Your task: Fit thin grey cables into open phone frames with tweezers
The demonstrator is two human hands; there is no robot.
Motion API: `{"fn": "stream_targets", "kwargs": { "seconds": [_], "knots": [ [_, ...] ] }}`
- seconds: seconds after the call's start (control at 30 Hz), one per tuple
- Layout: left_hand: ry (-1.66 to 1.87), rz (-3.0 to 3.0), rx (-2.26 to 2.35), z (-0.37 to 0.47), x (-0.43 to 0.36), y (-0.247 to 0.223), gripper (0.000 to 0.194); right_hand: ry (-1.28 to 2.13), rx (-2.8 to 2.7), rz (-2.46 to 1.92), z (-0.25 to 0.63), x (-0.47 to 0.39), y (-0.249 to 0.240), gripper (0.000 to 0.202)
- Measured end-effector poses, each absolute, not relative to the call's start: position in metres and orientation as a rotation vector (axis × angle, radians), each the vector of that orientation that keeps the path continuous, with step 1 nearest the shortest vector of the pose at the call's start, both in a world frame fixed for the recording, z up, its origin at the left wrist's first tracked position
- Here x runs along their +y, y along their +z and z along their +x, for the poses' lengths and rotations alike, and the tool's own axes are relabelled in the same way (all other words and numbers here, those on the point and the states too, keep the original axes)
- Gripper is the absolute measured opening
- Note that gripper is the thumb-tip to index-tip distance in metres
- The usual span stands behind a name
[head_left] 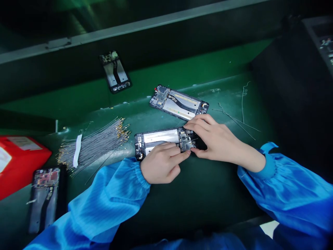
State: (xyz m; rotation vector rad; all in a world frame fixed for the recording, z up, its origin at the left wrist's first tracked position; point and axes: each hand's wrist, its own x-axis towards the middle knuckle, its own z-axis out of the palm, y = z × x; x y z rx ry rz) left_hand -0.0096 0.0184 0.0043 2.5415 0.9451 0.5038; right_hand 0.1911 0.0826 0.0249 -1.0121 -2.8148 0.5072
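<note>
An opened phone (161,136) lies on the green mat in front of me, its silver inner frame and circuit board showing. My right hand (214,139) grips its right end, fingertips on the far edge and thumb on the near edge. Across the phone's near side rests my left hand (162,163), fingers curled over it, with one finger stretched to the board close to my right thumb. Whatever lies under these fingertips is hidden. Just beyond, a second opened phone (180,104) sits at a slant, near my right fingers.
To the left lies a bundle of thin grey cables (96,146) with gold ends, under a white strip (77,151). Several loose cables (238,123) are at right. More opened phones lie at the back (116,72) and lower left (44,201), beside a red box (20,163).
</note>
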Motion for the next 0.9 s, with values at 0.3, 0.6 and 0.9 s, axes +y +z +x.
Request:
{"fn": "stream_targets", "kwargs": {
  "seconds": [0.3, 0.6, 0.9],
  "knots": [
    [0.501, 2.537, 0.958, -0.008, 0.020, 0.005, 0.036, 0.533, -2.799, -1.045, 0.189, 0.081, 0.026, 0.046],
    [0.402, 2.716, 0.960, -0.006, 0.017, 0.011, 0.035, 0.523, -2.830, -1.012, 0.190, 0.082, 0.025, 0.044],
    [0.517, 2.531, 0.911, -0.037, 0.017, 0.010, 0.029, 0.516, -2.856, -1.020, 0.191, 0.083, 0.027, 0.043]
  ]
}}
